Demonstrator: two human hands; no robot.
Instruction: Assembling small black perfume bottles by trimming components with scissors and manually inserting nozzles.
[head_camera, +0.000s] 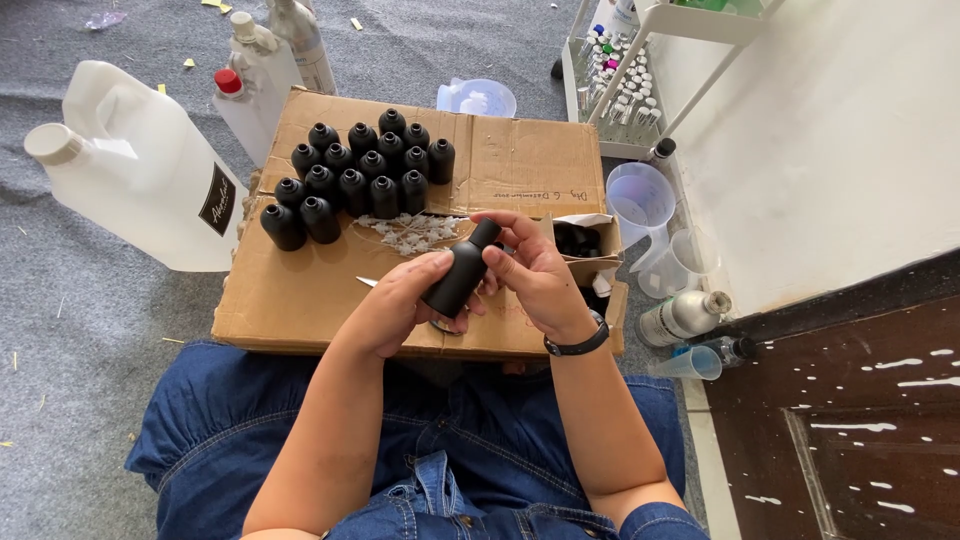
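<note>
A small matte black bottle (460, 272) is tilted between both hands above a flattened cardboard box (520, 160). My left hand (395, 305) grips the bottle's body from the left. My right hand (535, 275), with a dark wristband, has its fingers at the bottle's neck and top. Several matching black bottles (355, 175) stand upright in a cluster at the far side of the cardboard. A pile of small white parts (410, 232) lies just in front of that cluster.
A large white jug (130, 165) lies at the left on grey carpet; white bottles (262, 70) stand behind it. Clear measuring cups (640, 200), a silver bottle (685, 315) and a white rack of vials (615, 85) sit at the right. A small open box (585, 245) holds black caps.
</note>
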